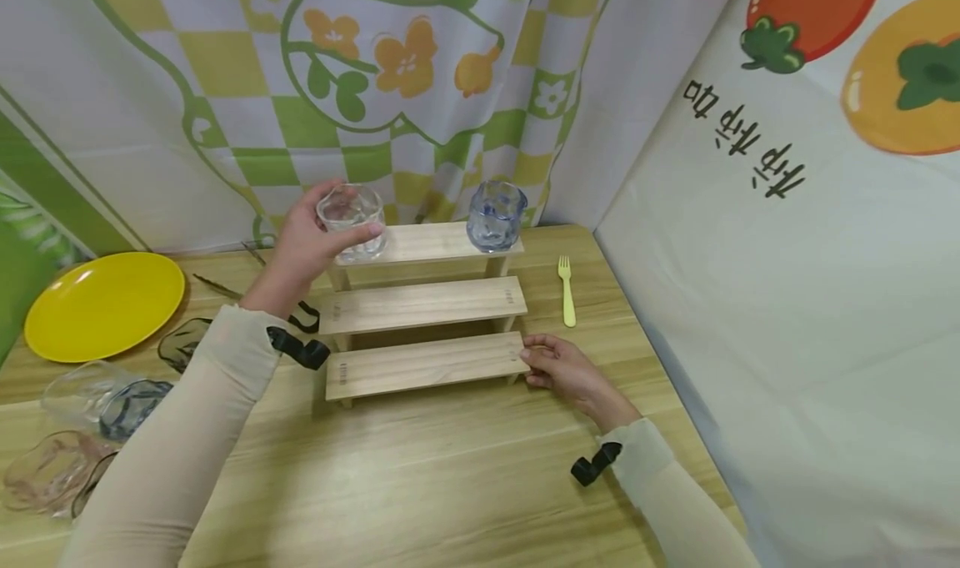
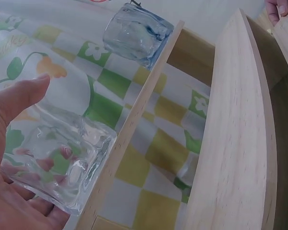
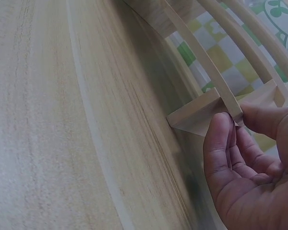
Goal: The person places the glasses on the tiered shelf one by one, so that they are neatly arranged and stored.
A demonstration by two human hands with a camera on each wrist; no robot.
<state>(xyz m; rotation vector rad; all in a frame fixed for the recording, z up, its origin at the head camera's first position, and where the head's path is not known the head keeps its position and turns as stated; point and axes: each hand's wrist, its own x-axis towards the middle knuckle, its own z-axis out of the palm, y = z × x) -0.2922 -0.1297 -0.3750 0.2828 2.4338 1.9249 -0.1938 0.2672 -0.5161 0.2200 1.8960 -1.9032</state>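
Note:
In the head view a clear glass cup [image 1: 351, 209] stands at the left end of the top step of a three-tier wooden stand [image 1: 427, 301]. My left hand [image 1: 303, 238] is around that cup, thumb in front and fingers behind; in the left wrist view the fingers show through the clear glass [image 2: 72, 158]. A blue glass cup [image 1: 497, 216] stands at the top step's right end. My right hand [image 1: 566, 372] pinches the right end of the lowest step; the right wrist view shows thumb and fingers on the board's corner [image 3: 234, 112].
On the table's left lie a yellow plate [image 1: 105, 305] and several glass cups, among them a dark blue one [image 1: 133, 408] and a pinkish one [image 1: 52, 472]. A yellow-green fork [image 1: 567, 293] lies right of the stand. Printed cloth [image 1: 225, 67] hangs behind.

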